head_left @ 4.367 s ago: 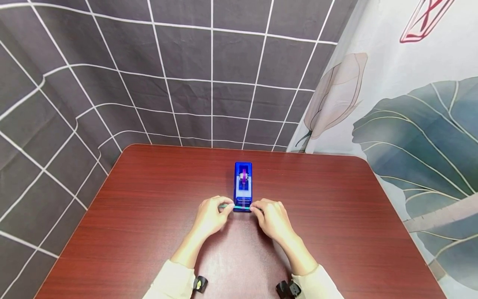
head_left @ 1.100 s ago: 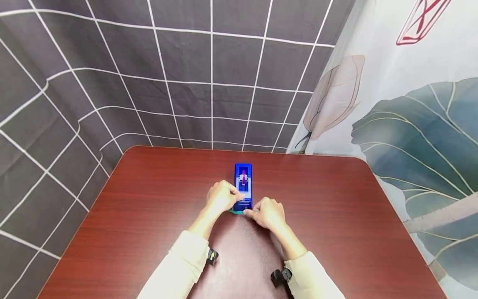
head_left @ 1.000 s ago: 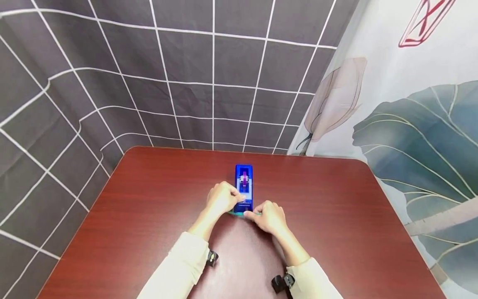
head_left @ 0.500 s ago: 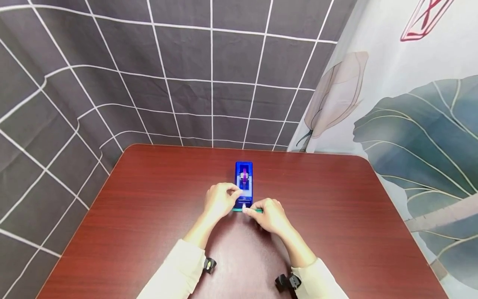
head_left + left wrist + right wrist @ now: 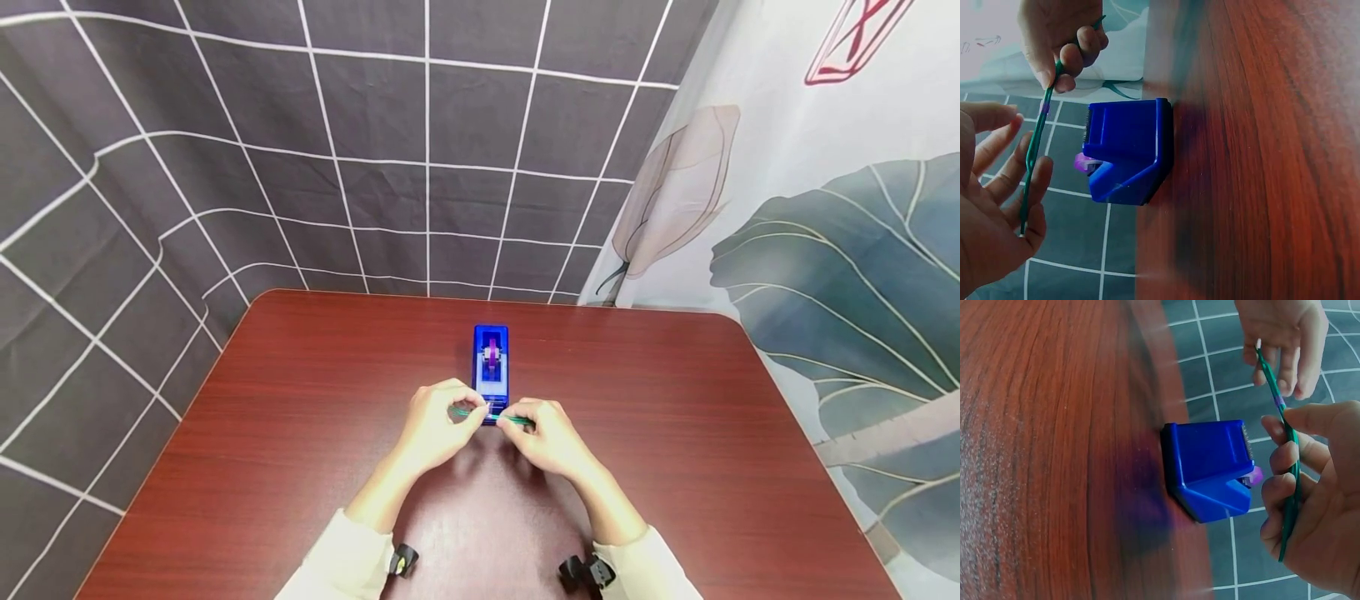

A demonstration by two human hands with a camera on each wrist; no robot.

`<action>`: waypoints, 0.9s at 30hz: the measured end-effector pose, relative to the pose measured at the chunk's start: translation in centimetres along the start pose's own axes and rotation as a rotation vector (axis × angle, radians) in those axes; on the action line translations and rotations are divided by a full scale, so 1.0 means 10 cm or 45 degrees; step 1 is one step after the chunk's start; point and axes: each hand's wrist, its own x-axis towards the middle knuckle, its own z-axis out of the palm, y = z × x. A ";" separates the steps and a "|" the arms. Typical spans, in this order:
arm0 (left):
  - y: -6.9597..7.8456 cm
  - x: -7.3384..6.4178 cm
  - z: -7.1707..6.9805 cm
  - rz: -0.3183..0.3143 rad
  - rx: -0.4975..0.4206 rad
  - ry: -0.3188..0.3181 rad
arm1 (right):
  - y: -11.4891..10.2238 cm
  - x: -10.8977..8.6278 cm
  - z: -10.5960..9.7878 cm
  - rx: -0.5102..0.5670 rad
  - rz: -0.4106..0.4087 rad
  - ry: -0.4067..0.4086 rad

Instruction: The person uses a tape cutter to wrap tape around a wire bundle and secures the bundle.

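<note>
A bundle of thin green strands [image 5: 1037, 132], resembling wires, is held between both hands in front of the blue tape dispenser [image 5: 491, 387]. A small purple tape wrap [image 5: 1278, 400] sits round the bundle. My right hand [image 5: 551, 437] pinches the bundle close beside that wrap, its thumb pressing against curled fingers. Across the loosely bent fingers of my left hand [image 5: 435, 425] lies the other, white-tipped end. The left thumb and index finger come close together near the wrap; whether they touch it I cannot tell. Purple tape [image 5: 1254, 477] shows on the dispenser's roll.
The dispenser stands upright on a reddish-brown wooden table [image 5: 315, 400], its serrated edge towards the person. A grey gridded curtain [image 5: 375, 200] hangs behind the table. At the right hangs a white curtain with leaf prints [image 5: 817, 275].
My left hand has come down from the dispenser's front top to the green bundle, its thumb and index finger now near my right hand's. My right hand stays at about the same place. The dispenser stands still.
</note>
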 end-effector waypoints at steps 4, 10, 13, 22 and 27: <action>0.01 -0.05 -0.02 0.094 0.040 0.005 | -0.01 -0.01 -0.01 0.028 -0.023 0.004; 0.00 -0.10 -0.02 0.209 0.135 0.068 | -0.02 -0.01 -0.02 0.046 -0.057 -0.001; 0.01 -0.11 -0.03 0.206 0.160 0.074 | -0.03 0.00 -0.01 0.042 -0.073 -0.007; 0.06 -0.11 -0.07 0.170 0.180 0.025 | -0.08 0.00 -0.01 0.012 -0.099 0.000; 0.06 -0.12 -0.07 0.182 0.195 0.025 | -0.09 0.00 -0.01 -0.005 -0.145 0.018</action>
